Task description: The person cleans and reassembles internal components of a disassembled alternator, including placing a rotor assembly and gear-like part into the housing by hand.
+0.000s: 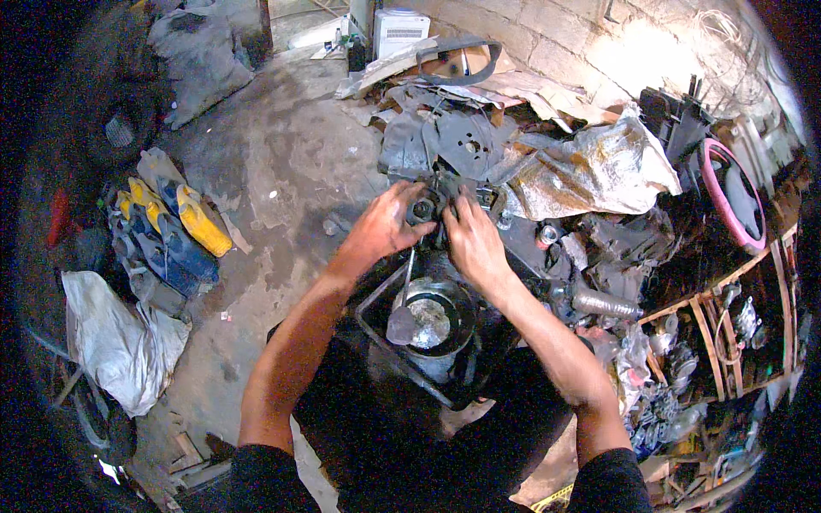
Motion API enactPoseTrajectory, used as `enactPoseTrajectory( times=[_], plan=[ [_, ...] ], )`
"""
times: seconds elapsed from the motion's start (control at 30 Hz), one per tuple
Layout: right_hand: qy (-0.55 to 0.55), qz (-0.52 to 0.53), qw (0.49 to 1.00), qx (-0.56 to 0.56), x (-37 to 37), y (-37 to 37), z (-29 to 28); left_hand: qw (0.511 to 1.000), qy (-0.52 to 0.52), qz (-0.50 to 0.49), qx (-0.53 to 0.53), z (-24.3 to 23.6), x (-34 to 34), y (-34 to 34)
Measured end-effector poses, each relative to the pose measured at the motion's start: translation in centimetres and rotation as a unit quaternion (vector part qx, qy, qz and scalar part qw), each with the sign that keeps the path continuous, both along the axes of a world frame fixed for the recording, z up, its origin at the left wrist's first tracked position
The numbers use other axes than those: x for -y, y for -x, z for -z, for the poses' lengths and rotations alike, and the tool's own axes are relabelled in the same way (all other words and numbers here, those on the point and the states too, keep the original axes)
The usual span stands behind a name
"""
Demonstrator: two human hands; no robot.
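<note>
Straight ahead of me, a dark, greasy mechanical part (423, 208) with a round opening sits between my hands. My left hand (395, 221) curls round its left side, thumb and fingers closed in on it. From the right, my right hand (469, 235) has its fingers bent over the same part, and the fingertips are partly hidden. Nearer my body is a dark metal frame (376, 295) around a round metal basin (466, 321) with something pale and shiny inside. A thin rod with a rounded grey end (400, 327) lies across the basin's left side.
Flattened dark sheets (466, 141) and a silvery crumpled sheet (599, 171) lie beyond my hands. A can (546, 235) and clear plastic bottle (605, 303) are to the right, below a pink-rimmed ring (723, 197). Yellow-and-blue bundles (167, 227) and a white sack (124, 342) lie left.
</note>
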State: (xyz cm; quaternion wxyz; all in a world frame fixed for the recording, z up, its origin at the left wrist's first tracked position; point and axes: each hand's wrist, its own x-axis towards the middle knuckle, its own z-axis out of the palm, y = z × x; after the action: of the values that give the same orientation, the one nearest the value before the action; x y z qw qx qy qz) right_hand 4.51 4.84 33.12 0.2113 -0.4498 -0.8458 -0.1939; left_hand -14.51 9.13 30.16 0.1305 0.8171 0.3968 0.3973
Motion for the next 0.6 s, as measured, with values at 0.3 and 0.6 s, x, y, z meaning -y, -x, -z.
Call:
enactPoseTrajectory(
  times=[0.3,0.6],
  plan=[
    [0.137,-0.083,0.985,0.063,3.3,-2.6,-2.0,1.0,-0.015,-0.005,-0.007,-0.6,0.9,-0.9],
    [0.149,-0.036,0.985,-0.077,-5.2,-1.8,-6.0,0.999,-0.032,0.009,-0.015,0.2,-0.1,-1.5]
  ],
)
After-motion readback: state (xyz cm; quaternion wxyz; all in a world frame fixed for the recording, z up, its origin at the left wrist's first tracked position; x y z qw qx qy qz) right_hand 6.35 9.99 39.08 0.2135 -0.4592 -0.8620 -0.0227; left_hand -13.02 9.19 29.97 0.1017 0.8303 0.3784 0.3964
